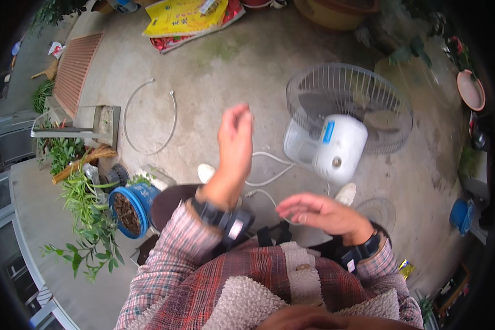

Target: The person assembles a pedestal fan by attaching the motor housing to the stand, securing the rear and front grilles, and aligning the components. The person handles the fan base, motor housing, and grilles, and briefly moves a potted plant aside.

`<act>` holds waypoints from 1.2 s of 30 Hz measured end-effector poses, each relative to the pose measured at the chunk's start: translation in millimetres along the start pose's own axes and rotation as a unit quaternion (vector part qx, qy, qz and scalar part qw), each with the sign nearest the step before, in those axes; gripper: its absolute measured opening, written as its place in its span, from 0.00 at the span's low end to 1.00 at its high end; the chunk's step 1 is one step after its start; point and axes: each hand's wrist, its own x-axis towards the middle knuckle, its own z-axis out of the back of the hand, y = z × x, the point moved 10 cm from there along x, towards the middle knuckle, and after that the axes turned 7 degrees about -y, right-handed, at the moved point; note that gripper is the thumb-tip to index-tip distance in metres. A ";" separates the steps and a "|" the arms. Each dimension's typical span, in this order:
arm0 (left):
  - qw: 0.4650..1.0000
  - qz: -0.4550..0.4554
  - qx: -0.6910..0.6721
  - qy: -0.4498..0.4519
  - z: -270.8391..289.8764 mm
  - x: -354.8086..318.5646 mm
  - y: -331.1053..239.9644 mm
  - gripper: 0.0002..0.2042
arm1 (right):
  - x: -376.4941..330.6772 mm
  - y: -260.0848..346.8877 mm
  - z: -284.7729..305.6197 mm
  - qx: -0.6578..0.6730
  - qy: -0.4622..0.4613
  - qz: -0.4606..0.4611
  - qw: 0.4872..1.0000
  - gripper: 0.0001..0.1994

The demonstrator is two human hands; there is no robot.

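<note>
Both of my hands are raised over the concrete floor, with nothing visible in either. My left hand (235, 146) points forward, its fingers slightly bent and a little blurred. Lower and to the right, my right hand (327, 215) is held flat with its fingers stretched to the left. In front of me and to the right is an electric fan (344, 146) with a white body and a round grey wire guard (349, 74); neither hand touches it. A white cord (269, 179) loops on the floor between my hands and the fan.
A grey flexible hose (175, 118) lies curved at left. Beyond it are a glass tank (77, 132) and a terracotta-coloured grate (80, 66). A blue bucket of soil (140, 206) stands beside green plants (91, 220). Yellow and red sacks (190, 19) and a large pot (335, 14) are at the back.
</note>
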 end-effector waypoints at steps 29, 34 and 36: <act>0.949 0.131 0.066 0.280 -68.1 -133.9 -9.4 0.07 | 71.2 -121.0 33.5 0.134 -0.212 -0.042 0.967 0.18; 0.941 0.142 0.034 0.304 -78.4 -146.4 -20.3 0.09 | 31.7 -166.0 38.3 0.098 -0.163 -0.399 0.897 0.16; 0.933 0.132 0.068 0.327 -83.1 -148.1 -16.1 0.09 | 22.0 -166.5 41.8 0.084 -0.162 -0.411 0.893 0.16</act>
